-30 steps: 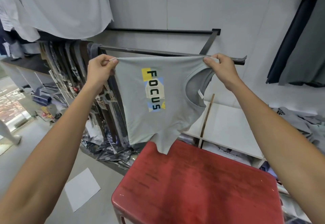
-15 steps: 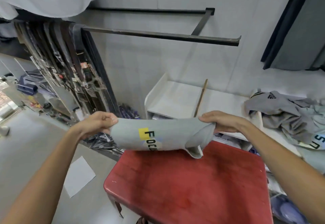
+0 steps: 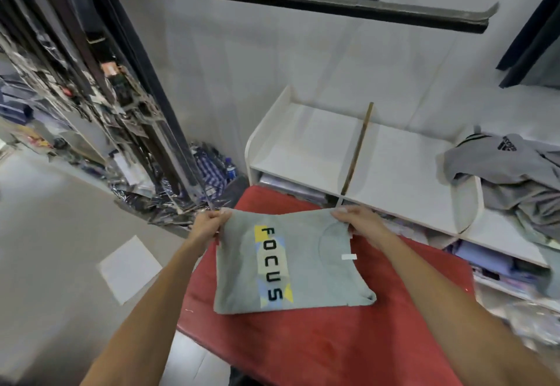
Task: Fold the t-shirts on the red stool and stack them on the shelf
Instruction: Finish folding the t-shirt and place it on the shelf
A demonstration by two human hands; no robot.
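Grey FOCUS t-shirt [image 3: 291, 261] flat on red stool [image 3: 333, 340]. Left hand [image 3: 209, 226] and right hand [image 3: 357, 222] pinch far corners. Best keep edges taut, fold square.

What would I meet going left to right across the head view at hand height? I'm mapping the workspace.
White paper on the floor → left hand → FOCUS t-shirt → right hand → grey clothes pile.

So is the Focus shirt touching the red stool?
Touching. The head view shows the Focus shirt lying flat on the red stool, both hands pinching its far corners.
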